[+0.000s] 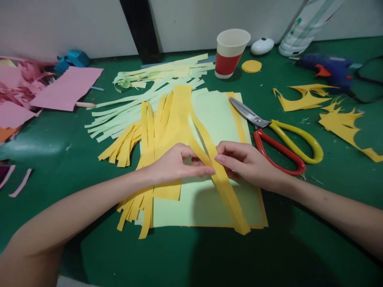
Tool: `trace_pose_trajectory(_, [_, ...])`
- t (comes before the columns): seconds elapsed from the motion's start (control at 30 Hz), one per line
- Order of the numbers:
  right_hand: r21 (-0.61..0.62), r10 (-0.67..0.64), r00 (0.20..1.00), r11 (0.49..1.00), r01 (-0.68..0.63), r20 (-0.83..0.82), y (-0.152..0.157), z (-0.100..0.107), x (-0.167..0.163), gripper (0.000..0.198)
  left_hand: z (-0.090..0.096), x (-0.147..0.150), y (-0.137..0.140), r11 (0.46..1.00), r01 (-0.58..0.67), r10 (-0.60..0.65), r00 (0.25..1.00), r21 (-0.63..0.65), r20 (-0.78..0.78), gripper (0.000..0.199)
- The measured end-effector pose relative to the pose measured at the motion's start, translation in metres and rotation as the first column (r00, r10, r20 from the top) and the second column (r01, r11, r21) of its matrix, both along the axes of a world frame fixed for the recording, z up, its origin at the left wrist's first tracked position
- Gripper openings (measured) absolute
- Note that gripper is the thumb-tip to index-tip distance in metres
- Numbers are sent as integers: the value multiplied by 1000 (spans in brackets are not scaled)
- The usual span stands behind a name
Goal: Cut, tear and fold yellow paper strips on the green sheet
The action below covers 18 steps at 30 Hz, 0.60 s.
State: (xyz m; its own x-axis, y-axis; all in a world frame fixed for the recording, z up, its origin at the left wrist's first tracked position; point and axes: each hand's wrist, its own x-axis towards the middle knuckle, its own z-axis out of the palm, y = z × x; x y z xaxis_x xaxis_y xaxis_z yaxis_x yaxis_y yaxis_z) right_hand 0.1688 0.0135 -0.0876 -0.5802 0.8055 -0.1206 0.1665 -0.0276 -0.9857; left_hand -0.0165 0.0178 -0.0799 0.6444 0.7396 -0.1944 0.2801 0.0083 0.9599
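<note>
Far left, upper part of the frame: we have crumpled pink scraps (18,89) on the green table (143,263), with a bit of orange paper (6,134) below them. Just right of that, a pink sheet (68,87), and a blue object (73,59) behind it, type unclear to us. Left of centre, light green fringed strips (119,107) fan out toward the left; a curled green bundle (122,79) sits above them.

Centre: yellow fringed paper (181,115), strips hanging left and down, lies over a pale green sheet (173,213). Our left hand (179,161) comes in from lower left, thumb and fingers pinching at the yellow strip (229,195), mid-frame. That strip slants down right across the pale green sheet to its lower edge. Our right hand (248,159), just right of it, pinches the same strip at its edge with thumb and forefinger; the other fingers curl in.

Upper right of centre: red and white cup (229,61), upright, yellow disc (251,66) near its base, white oval object (262,46) behind. Scissors (260,122) lie right of the sheet, tip over its edge, one handle red, one yellow. Far right, we get two yellow offcuts (338,123) below a blue glue gun (326,67).
</note>
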Motion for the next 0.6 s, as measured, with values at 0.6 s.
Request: trace_pose_trajectory(0.6, [108,-22,996,994,13,85,-3,0,-2,26,3,1,-1,997,-59,60,998,47,-31,33])
